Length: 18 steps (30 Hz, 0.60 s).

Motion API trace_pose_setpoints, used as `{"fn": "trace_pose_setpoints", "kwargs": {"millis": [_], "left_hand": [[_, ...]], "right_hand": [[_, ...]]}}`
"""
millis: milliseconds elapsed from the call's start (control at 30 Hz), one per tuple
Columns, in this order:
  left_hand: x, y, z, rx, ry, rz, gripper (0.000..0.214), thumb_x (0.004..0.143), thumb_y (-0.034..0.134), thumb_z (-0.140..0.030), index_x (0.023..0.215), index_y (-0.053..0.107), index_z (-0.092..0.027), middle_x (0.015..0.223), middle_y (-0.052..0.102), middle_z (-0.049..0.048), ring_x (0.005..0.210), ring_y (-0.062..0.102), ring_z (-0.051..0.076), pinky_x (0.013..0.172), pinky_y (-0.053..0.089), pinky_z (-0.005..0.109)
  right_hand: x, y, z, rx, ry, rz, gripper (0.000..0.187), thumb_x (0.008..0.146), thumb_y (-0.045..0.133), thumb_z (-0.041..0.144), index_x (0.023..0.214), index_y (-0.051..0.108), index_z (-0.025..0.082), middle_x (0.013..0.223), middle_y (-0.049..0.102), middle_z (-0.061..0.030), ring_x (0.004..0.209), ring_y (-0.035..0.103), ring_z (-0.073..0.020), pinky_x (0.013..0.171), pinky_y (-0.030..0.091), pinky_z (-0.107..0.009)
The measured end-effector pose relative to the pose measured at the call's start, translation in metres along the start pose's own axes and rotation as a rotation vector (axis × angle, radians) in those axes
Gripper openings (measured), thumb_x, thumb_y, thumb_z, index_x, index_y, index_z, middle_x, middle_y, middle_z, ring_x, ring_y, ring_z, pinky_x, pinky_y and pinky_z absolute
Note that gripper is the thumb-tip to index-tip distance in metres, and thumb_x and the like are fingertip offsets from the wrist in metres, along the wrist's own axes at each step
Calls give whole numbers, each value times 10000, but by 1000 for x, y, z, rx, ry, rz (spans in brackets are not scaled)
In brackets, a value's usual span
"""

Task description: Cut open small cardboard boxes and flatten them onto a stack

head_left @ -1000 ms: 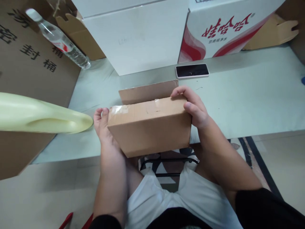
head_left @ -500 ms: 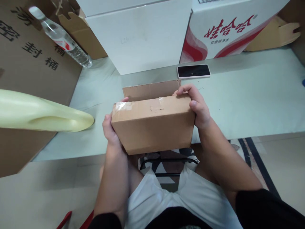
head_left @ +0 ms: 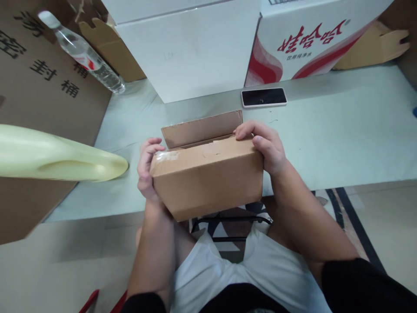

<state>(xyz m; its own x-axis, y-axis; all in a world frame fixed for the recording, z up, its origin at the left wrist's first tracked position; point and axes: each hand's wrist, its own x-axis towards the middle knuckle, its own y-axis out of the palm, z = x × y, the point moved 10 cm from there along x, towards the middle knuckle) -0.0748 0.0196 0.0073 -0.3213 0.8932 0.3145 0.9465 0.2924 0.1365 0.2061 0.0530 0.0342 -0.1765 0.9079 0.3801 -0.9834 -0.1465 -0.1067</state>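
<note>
A brown cardboard box is held at the front edge of the table, tilted, its left end lower than its right. My left hand grips the left end, fingers curled over the far corner beside a strip of clear tape. On the right end, my right hand is closed round the edge, with its fingertips on the top. An open flap stands up behind the box's far side. The inside of the box is hidden from me.
Behind the box lies a phone on the pale green tabletop. White cartons stand along the back. At left are a water bottle, a large brown carton and a pale yellow smooth object.
The box has tilted, its left end dropping, and its flap shows more. My left fingers have come up round the far left corner; my right hand has shifted slightly left.
</note>
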Motion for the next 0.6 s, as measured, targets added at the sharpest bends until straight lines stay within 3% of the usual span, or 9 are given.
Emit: {"fn": "trace_pose_setpoints", "kwargs": {"millis": [67, 167, 333, 400, 500, 600], "left_hand": [[0, 5, -2, -112, 16, 47, 706, 647, 672, -810, 1041, 710, -226, 1334, 579, 104, 1349, 475, 372, 1123, 427, 480], [-4, 18, 3, -258, -101, 137, 796, 611, 764, -777, 1212, 660, -266, 1467, 516, 95, 1232, 553, 342, 932, 525, 441], [0, 14, 0, -284, -100, 102, 686, 548, 878, -634, 1112, 682, -297, 1294, 648, 64, 778, 530, 160, 718, 515, 328], [4, 9, 2, -256, -93, 69, 619, 558, 873, -601, 1063, 692, -293, 1126, 706, 58, 754, 551, 166, 728, 523, 330], [5, 10, 6, -200, -97, 93, 518, 622, 809, -642, 972, 728, -268, 935, 719, 64, 873, 645, 237, 791, 553, 376], [2, 12, 3, -134, -29, 154, 492, 704, 721, -687, 909, 770, -242, 935, 714, 85, 941, 655, 257, 886, 552, 399]], "right_hand": [[1, -1, 1, -3, -9, -18, 495, 880, 546, 693, 711, 681, 247, 879, 660, -69, 925, 624, -264, 940, 485, -460], [2, -5, 3, -10, -27, -63, 489, 894, 560, 640, 635, 685, 245, 852, 640, -72, 906, 622, -257, 929, 490, -461], [2, -11, 2, -41, -19, -148, 424, 920, 555, 534, 637, 695, 251, 812, 633, -58, 901, 622, -241, 928, 490, -445], [2, -14, 1, -68, -8, -190, 401, 927, 547, 499, 643, 688, 252, 803, 631, -53, 898, 618, -238, 927, 488, -439], [1, -19, -1, -92, 7, -236, 370, 930, 547, 453, 652, 683, 249, 813, 629, -49, 871, 609, -224, 906, 485, -424], [1, -21, -3, -90, 2, -245, 374, 940, 550, 443, 656, 688, 242, 810, 622, -46, 859, 612, -214, 896, 483, -411]]}}
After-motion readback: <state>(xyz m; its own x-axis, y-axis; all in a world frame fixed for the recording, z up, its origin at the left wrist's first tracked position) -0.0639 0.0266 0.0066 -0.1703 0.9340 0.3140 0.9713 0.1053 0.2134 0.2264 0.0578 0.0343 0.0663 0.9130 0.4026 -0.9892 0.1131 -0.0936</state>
